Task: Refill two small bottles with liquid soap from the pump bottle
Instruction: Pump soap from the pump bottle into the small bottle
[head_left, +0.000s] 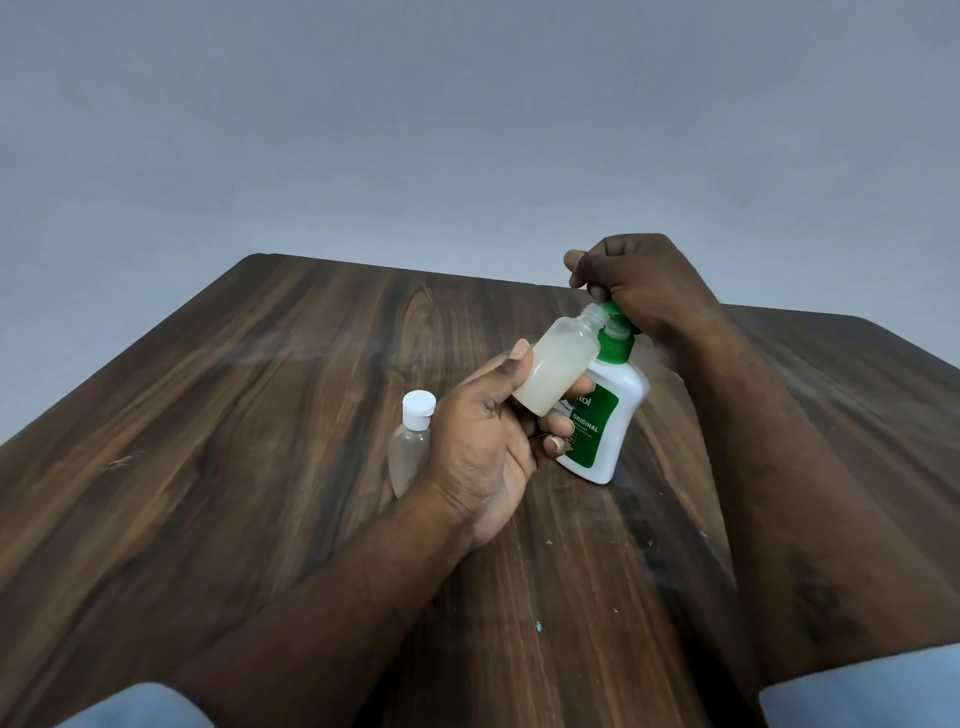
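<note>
A white pump bottle (608, 415) with a green label and green pump head stands tilted on the wooden table (234, 415). My right hand (644, 280) presses down on its pump head. My left hand (483, 447) holds a small open translucent bottle (556, 364), tilted with its mouth right at the green nozzle. Pale whitish liquid fills much of this bottle. A second small clear bottle (410, 441) with a white cap stands on the table just left of my left hand, partly hidden by it.
The dark wooden table ends at a far edge (415, 270) in front of a plain grey wall. A few small crumbs and a tiny teal speck (538, 626) lie on the near part of the table.
</note>
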